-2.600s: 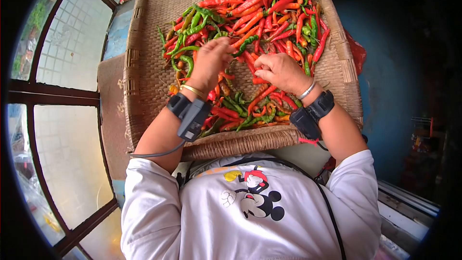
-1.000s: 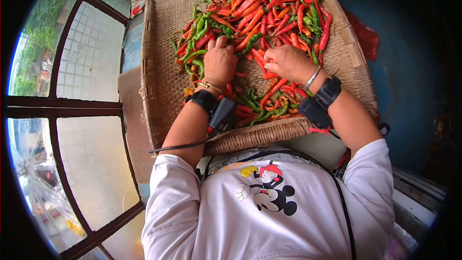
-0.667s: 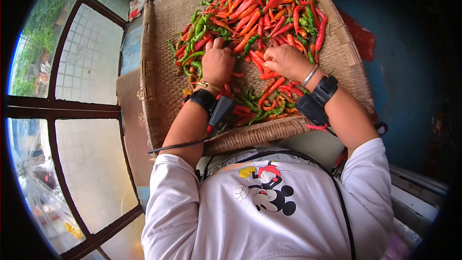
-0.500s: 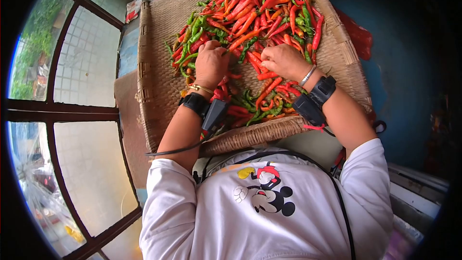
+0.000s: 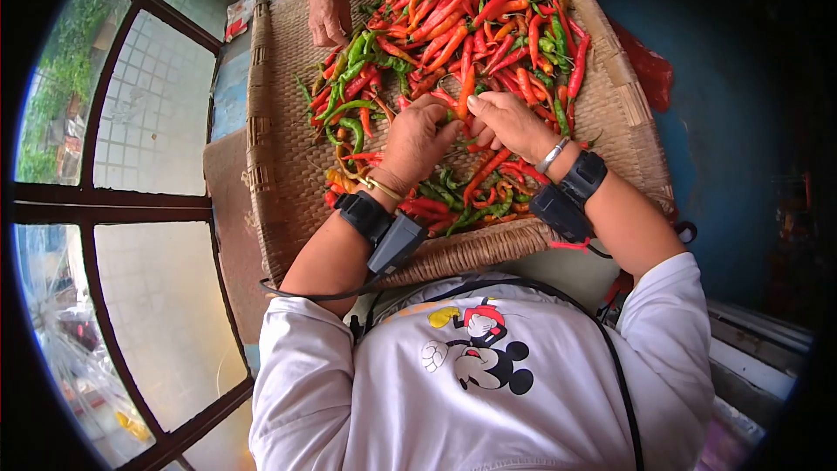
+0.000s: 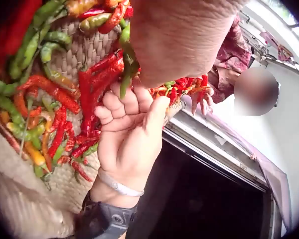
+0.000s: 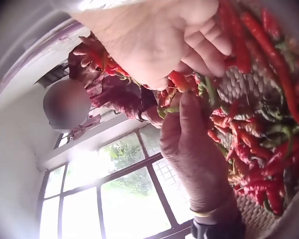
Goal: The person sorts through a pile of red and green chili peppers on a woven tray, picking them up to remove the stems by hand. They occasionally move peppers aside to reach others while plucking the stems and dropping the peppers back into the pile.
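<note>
Many red, orange and green chili peppers (image 5: 449, 13) lie in a woven tray (image 5: 288, 113). My left hand (image 5: 418, 144) is above the middle of the tray; its thumb and forefinger pinch a green chili pepper (image 5: 450, 115), and in the right wrist view the left hand's fingertips (image 7: 187, 97) are close together at the pinch. My right hand (image 5: 514, 126) faces it, fingers curled, thumb against an orange-red chili pepper (image 5: 466, 92). In the left wrist view the right hand (image 6: 134, 129) shows bent fingers, and a green chili pepper (image 6: 127, 64) hangs near them.
Another person's hand (image 5: 327, 13) reaches in over the tray's far left. A smaller pile of peppers (image 5: 488, 187) lies near the tray's front rim (image 5: 471, 249). Framed windows (image 5: 148, 201) stand at the left, and a red bag (image 5: 645, 70) is beyond the tray's right side.
My left hand has left the green peppers and come right and nearer, up to my right hand, with a green chili pepper. The other person's hand has reached farther over the tray.
</note>
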The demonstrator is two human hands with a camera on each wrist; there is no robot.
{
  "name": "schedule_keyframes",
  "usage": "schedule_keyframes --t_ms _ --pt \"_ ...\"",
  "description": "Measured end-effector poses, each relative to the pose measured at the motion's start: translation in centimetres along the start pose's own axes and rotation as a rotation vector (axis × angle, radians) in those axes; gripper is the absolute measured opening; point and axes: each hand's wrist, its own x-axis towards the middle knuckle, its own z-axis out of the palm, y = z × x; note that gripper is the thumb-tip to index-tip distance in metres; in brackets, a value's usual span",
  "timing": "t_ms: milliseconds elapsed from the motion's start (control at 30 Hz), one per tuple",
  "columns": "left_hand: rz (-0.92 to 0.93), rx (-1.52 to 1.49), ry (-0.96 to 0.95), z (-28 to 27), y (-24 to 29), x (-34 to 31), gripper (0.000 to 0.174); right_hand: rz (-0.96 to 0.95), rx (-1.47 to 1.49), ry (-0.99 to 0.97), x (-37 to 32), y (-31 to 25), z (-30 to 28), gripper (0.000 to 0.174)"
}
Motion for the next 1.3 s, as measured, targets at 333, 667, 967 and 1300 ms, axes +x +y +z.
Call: schedule_keyframes --t_ms 333,667,967,1300 --pt "0.125 -0.014 -0.184 -0.5 1.0 0.1 0.017 0.038 0.181 -0.024 0.1 -0.3 -0.3 0.024" --pt "-0.683 -0.999 -0.114 -0.1 1.1 0.0 0.023 -0.234 0.163 0.016 -0.3 -0.8 0.1 0.021" --pt "-0.458 -1.349 0.334 -4.5 -1.4 2.8 0.022 -0.248 0.195 0.028 -0.6 -1.3 -0.1 0.024" --pt "-0.734 -0.894 -0.007 -1.5 -1.6 2.0 0.017 -0.217 -0.046 -0.020 0.0 0.1 0.5 0.017"
